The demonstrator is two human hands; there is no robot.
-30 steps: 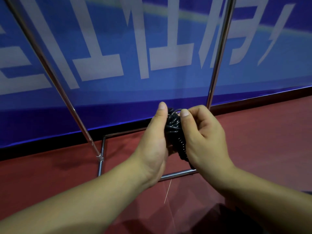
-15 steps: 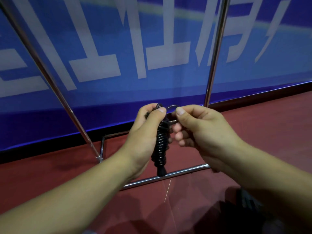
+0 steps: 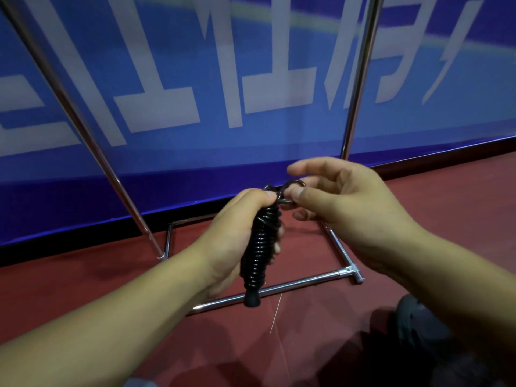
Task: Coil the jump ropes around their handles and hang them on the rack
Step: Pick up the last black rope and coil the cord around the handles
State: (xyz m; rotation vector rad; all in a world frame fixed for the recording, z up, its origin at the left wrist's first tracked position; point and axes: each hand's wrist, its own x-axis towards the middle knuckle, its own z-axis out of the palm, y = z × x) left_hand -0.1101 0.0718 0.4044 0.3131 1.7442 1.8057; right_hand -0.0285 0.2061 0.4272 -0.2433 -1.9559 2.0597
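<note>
Two chrome uprights of the rack (image 3: 69, 107) frame the scene, one slanting down from the upper left corner of the frame and one standing near upright at the upper right, with the rack's base bars lying on the red floor (image 3: 446, 219) below centre. Behind them runs a blue banner (image 3: 251, 79) with large pale lettering. Left of centre, the left hand (image 3: 231, 241) has its fingers wrapped round the jump rope (image 3: 261, 247), which is held roughly upright in the middle of the frame, above the base bars and in front of the banner's lower edge. Its black cord is wound in tight, even turns down nearly the whole length of the handles, with only a black end cap poking out at the bottom. At the top of the bundle a small loop of cord (image 3: 293, 188) sticks out to the right. Just right of centre, the right hand (image 3: 343, 208) pinches that loop between thumb and a finger, while its index finger lifts clear above. Judging by this, the coiling of this rope looks essentially finished, and the person seems to be tucking or forming the last loop. Hanging it on the rack is not yet done. No hooks or other ropes are in view, so how many remain cannot be told.
</note>
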